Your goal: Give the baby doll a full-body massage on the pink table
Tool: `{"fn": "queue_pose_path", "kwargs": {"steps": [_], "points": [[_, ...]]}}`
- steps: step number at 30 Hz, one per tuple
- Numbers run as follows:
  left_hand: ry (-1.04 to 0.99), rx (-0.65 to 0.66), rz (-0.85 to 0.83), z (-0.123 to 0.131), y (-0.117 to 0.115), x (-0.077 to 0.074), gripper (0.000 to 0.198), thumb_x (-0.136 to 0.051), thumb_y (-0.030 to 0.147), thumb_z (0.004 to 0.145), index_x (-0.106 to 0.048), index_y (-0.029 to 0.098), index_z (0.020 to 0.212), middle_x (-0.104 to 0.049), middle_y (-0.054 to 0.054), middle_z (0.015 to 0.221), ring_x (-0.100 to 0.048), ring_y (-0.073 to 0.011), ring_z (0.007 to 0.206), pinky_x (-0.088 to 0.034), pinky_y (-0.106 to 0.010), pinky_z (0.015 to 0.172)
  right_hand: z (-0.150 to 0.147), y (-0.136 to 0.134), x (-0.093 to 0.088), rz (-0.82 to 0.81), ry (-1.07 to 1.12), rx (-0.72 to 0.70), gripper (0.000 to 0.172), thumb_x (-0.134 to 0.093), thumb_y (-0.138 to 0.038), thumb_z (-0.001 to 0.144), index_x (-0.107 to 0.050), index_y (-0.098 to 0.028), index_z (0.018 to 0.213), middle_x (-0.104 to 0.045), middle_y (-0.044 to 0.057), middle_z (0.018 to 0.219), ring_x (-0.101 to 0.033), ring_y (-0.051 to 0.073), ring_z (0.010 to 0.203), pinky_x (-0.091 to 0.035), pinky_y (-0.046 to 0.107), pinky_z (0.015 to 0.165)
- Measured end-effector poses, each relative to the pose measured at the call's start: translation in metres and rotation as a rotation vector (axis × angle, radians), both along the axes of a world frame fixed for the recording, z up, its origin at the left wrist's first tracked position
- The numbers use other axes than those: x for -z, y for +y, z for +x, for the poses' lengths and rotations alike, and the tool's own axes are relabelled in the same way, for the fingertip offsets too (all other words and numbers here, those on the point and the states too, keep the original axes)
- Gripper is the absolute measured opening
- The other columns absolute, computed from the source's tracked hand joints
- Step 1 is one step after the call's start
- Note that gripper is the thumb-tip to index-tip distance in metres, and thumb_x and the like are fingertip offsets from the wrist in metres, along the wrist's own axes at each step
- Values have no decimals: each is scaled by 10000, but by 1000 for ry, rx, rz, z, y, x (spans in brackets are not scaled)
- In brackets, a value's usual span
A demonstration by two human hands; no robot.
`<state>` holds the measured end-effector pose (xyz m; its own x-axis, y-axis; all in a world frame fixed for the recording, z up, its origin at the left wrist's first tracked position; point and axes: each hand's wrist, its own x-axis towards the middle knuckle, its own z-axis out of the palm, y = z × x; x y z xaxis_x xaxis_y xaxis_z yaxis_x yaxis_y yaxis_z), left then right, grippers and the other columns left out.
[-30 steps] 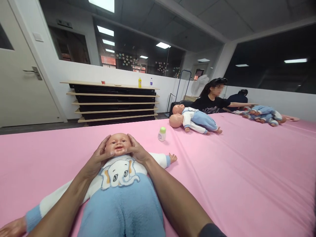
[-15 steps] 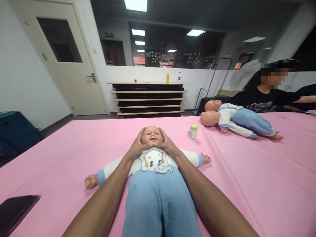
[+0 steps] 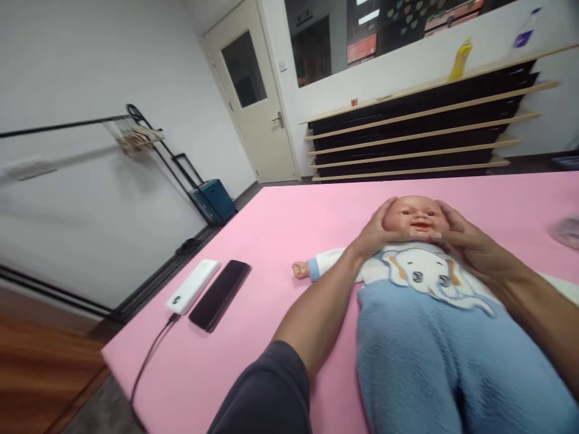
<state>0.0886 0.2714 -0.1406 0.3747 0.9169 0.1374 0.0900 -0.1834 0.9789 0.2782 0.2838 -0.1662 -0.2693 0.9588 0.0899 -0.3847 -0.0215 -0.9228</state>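
Observation:
A baby doll [image 3: 425, 301] in a blue fleece suit with a white elephant bib lies on its back on the pink table cover [image 3: 280, 229]. Its head [image 3: 417, 216] points away from me. My left hand [image 3: 373, 232] cups the left side of the doll's head, fingers curled around the cheek and crown. On the other side my right hand [image 3: 470, 244] does the same, its thumb along the doll's jaw. Both forearms run along the doll's body. One doll arm [image 3: 312, 268] sticks out to the left.
A dark phone [image 3: 220, 293] and a white power bank [image 3: 193, 285] with a cable lie near the table's left edge. Behind stand a black-and-wood shelf unit [image 3: 425, 135] with bottles on top, a door [image 3: 253, 102], a clothes rack [image 3: 136, 135] and a blue suitcase [image 3: 212, 200].
My view has swung left and tilted; the other dolls, the bottle and the seated person have left the view. Both hands stay cupped on the doll's head.

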Motion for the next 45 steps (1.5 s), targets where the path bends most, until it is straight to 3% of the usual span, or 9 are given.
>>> {"fn": "queue_pose_path", "kwargs": {"steps": [5,7,11,17,21,26,32,38,45], "points": [[-267,-25,-7,3,5,5,1098,-794,287,632,-141,287,1515,-234,-94,1559,-373,-272,1393,-316,-444,1188,-6,-11,-13,30,39,47,1013,-825,-159,599,-324,-305,1467,-414,104,1467,-560,273,1221,-480,457,1009],[-306,-4,-34,2,10,11,1112,-814,275,605,-168,296,1510,-290,-101,1534,-425,-292,1353,-339,-477,1169,-8,-11,-13,17,79,19,1023,-810,-149,605,-294,-284,1478,-429,99,1454,-556,275,1224,-463,469,1032],[-383,55,-91,1,11,13,1053,-781,257,644,-178,318,1506,-324,-94,1516,-475,-298,1312,-378,-496,1137,-7,-10,-13,13,128,-19,1001,-773,-150,620,-277,-262,1482,-482,87,1407,-555,269,1219,-439,482,1053],[-312,7,-42,-1,9,13,1020,-779,255,650,-213,354,1493,-308,-67,1523,-441,-294,1344,-364,-497,1150,-5,-9,-11,74,25,30,1063,-816,-172,605,-244,-262,1496,-367,60,1497,-457,255,1317,-399,431,1099],[-349,37,-67,0,13,15,972,-747,279,679,-219,332,1494,-326,-82,1510,-442,-284,1344,-365,-497,1147,-5,-8,-10,43,111,-39,1059,-782,-186,640,-190,-248,1516,-410,83,1466,-516,262,1258,-410,451,1086],[-325,-29,-29,1,14,16,962,-771,256,649,-276,337,1471,-366,-80,1481,-476,-287,1309,-394,-501,1123,-4,-7,-8,99,19,30,1063,-808,-203,618,-225,-267,1505,-367,48,1496,-434,250,1333,-370,429,1119],[-339,-68,-38,-1,17,19,930,-753,226,620,-333,333,1443,-402,-79,1440,-525,-285,1250,-452,-486,1072,-4,-8,-12,52,130,-36,1008,-785,-184,628,-267,-243,1491,-386,70,1487,-461,256,1309,-395,428,1104],[-387,-28,-110,1,13,17,1004,-710,182,642,-212,355,1496,-387,-75,1467,-544,-268,1236,-410,-489,1112,-7,-10,-12,117,51,56,1024,-839,-218,574,-336,-262,1465,-366,41,1504,-402,241,1356,-384,389,1114],[-388,35,-173,0,11,14,1033,-720,207,664,-148,392,1504,-317,-65,1524,-514,-267,1281,-389,-485,1130,-8,-18,-18,137,-88,104,1106,-862,-267,568,-268,-258,1501,-368,54,1500,-445,253,1322,-385,401,1107]]}}
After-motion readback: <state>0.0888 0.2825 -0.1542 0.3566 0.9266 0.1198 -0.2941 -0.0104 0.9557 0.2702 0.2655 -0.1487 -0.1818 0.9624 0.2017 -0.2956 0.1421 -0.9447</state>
